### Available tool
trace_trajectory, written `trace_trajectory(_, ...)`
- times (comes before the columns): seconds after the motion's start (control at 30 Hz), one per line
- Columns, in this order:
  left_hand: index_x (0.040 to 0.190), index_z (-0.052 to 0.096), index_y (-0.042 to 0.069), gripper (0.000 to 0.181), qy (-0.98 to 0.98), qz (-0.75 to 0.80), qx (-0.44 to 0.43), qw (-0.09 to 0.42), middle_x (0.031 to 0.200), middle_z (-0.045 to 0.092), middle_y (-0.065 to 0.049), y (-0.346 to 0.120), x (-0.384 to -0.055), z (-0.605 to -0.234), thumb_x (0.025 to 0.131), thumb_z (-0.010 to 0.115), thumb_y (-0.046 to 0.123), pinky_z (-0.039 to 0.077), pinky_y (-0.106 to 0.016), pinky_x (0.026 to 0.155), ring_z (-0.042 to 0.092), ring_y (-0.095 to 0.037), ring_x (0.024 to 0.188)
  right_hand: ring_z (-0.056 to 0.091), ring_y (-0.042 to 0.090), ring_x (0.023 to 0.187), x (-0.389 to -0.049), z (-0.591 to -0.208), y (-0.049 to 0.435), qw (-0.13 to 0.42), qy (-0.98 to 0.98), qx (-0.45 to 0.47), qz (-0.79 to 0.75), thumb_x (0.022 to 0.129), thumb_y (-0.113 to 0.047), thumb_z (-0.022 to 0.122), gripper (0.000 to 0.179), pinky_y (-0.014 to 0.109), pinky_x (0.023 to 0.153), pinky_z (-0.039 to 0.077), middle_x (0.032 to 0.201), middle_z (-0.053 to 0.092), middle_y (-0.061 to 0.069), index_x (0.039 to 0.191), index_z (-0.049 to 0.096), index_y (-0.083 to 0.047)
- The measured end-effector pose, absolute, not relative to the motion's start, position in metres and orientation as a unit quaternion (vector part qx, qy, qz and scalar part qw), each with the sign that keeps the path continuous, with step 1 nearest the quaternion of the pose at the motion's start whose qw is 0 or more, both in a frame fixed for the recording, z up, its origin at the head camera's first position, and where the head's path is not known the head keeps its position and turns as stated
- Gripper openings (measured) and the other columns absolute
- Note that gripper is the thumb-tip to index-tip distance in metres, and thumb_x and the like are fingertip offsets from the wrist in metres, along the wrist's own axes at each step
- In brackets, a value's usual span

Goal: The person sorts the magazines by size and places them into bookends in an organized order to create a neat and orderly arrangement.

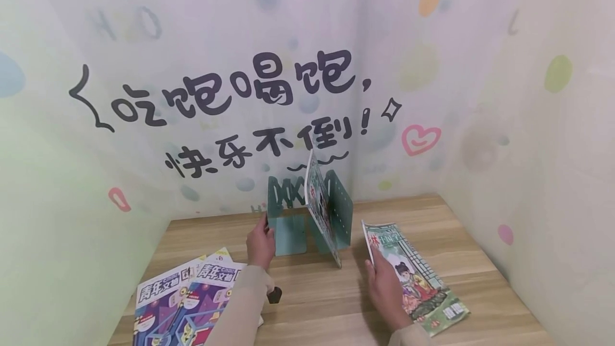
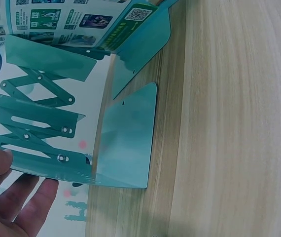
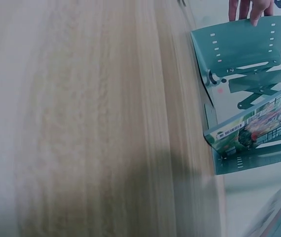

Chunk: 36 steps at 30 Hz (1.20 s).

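Observation:
A green metal expandable book rack (image 1: 290, 235) stands at the back of the table, its crossed lattice bars between two side panels. My left hand (image 1: 261, 245) grips its left panel, thumb (image 2: 0, 162) on the inner face and fingers outside. One magazine (image 1: 319, 204) stands upright and slightly tilted in the rack, near the right panel. To the right, my right hand (image 1: 386, 288) holds a second magazine (image 1: 425, 287) by its spine side, its illustrated cover facing up. Part of this magazine shows blurred in the right wrist view's lower corner.
Two purple-and-white magazines, one on the left (image 1: 160, 295) and one overlapping it (image 1: 211, 295), lie at the table's left front. The wood-grain table (image 1: 326, 303) meets a printed wall covering (image 1: 230, 122) right behind the rack. More wall covering rises on both sides.

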State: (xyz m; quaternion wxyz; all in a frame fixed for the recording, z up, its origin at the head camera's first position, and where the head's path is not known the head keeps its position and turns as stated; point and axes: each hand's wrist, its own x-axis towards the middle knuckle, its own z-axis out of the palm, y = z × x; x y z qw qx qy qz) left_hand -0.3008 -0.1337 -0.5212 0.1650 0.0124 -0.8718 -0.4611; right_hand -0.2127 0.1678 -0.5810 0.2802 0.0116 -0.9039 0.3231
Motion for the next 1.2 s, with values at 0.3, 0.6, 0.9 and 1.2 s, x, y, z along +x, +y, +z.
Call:
trace_trajectory(0.3,0.147,0.042,0.01,0.051,-0.871,-0.463,0.013,0.165,0.139,0.052,-0.018,-0.134,-0.3,-0.521,0.098,0.055,0.004,0.049,-0.048,0.094,0.056,-0.036,0.12,0.056,0.047,0.111,-0.206,-0.572,0.161,0.296,-0.885,0.018,0.359,0.097,-0.013,0.058,0.046,0.06,0.094,0.044,0.126,0.059,0.027,0.141,0.049,-0.001)
trace_trajectory(0.6,0.147,0.042,0.008,0.051,-0.87,-0.462,0.013,0.17,0.139,0.053,-0.018,-0.133,-0.301,-0.522,0.097,0.055,0.003,0.049,-0.048,0.094,0.056,-0.036,0.119,0.058,0.046,0.108,-0.199,-0.564,0.153,0.294,-0.872,0.012,0.391,0.097,-0.014,0.059,0.045,0.06,0.09,0.046,0.125,0.06,0.025,0.14,0.051,-0.004)
trace_trajectory(0.9,0.146,0.042,0.007,0.051,-0.87,-0.46,0.01,0.177,0.138,0.053,-0.019,-0.134,-0.302,-0.524,0.097,0.055,0.002,0.049,-0.048,0.093,0.057,-0.037,0.118,0.058,0.043,0.109,-0.193,-0.557,0.148,0.282,-0.866,0.014,0.413,0.098,-0.012,0.057,0.046,0.059,0.09,0.046,0.125,0.06,0.024,0.143,0.048,-0.007)
trace_trajectory(1.2,0.148,0.041,0.01,0.052,-0.869,-0.465,0.018,0.167,0.139,0.052,-0.018,-0.133,-0.302,-0.523,0.097,0.055,0.004,0.05,-0.048,0.093,0.056,-0.036,0.12,0.059,0.04,0.108,-0.187,-0.553,0.142,0.314,-0.854,0.037,0.413,0.096,-0.009,0.059,0.046,0.058,0.088,0.048,0.122,0.062,0.021,0.142,0.05,-0.007)
